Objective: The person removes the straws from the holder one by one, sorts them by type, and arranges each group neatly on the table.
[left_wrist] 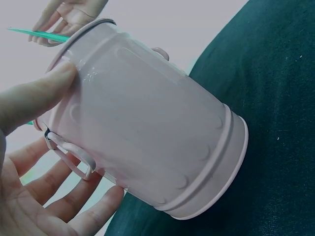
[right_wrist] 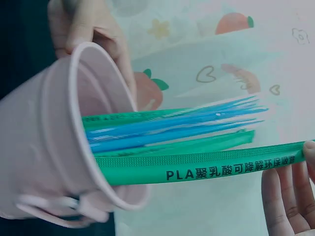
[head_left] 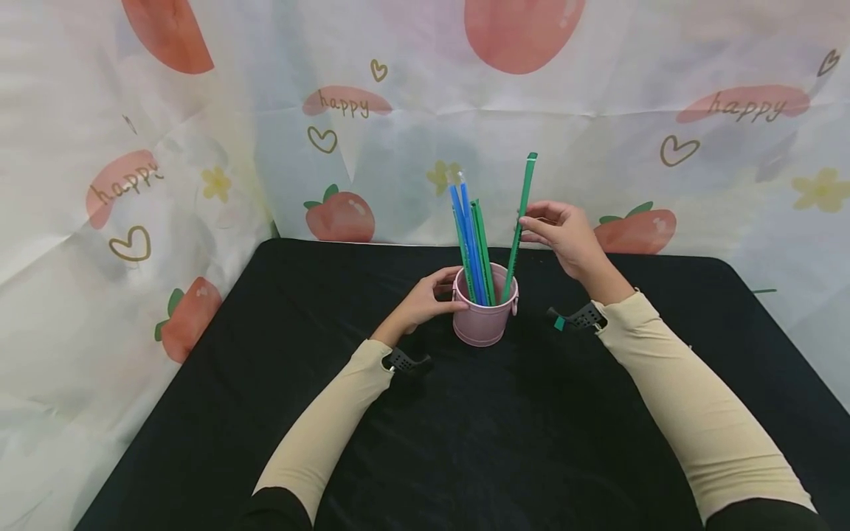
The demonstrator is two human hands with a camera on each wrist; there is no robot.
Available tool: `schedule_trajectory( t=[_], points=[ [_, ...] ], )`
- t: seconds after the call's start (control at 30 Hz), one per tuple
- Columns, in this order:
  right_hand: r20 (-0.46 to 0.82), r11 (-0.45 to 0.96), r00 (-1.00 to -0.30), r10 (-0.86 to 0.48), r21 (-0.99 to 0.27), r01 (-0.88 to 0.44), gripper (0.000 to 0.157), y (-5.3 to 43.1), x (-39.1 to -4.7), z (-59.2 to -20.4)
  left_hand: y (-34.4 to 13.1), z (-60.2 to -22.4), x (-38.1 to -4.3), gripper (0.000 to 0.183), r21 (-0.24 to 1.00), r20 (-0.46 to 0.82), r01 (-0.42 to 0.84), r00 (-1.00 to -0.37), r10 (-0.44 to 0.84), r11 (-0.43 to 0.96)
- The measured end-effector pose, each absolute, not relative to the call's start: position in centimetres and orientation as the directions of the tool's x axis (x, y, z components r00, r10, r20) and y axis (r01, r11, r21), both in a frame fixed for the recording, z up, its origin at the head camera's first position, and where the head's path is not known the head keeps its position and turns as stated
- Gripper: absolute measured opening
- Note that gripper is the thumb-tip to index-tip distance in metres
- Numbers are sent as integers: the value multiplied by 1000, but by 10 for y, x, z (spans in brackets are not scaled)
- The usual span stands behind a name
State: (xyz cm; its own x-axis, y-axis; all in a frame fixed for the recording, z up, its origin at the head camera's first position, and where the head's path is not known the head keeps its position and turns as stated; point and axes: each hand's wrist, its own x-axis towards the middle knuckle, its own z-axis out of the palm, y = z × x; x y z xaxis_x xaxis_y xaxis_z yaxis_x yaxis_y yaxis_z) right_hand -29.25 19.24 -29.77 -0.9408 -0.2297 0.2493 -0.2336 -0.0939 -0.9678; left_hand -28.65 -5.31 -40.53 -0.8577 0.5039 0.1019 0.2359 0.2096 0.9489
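Left hand [head_left: 425,301] half-curls round the pink pail [head_left: 481,326] at nine o'clock, seemingly steadying it on the black tabletop [head_left: 491,435]; over at two, right hand [head_left: 563,232] pinches, fingertips closed, a green-wrapped straw [head_left: 514,251] above the rim, probably for control, its foot inside!

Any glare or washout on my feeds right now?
Head: even light, though the black tablecloth shows little detail; left wrist: hazy, backdrop washed nearly white, small glint on the pink bucket; right wrist: pale and hazy, yet print on the held green wrapper is readable.
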Motion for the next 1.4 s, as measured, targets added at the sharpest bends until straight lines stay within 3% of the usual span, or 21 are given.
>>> schedule_trajectory(
  t=[0.7, 1.1, 1.4],
  points=[
    [353, -164, -917, -183, -931, -326, 10, 220, -290, -237, -52, -411, -289, 64, 944, 134, 265, -853, 505, 197],
    [319, -42, -931, -180, -948, -317, 11, 256, -282, -243, -52, -411, -289, 64, 940, 119, 258, -860, 497, 222],
    [219, 111, -965, -145, -965, -236, 12, 291, -274, -265, -52, -409, -287, 64, 960, 92, 208, -868, 489, 187]
  ],
)
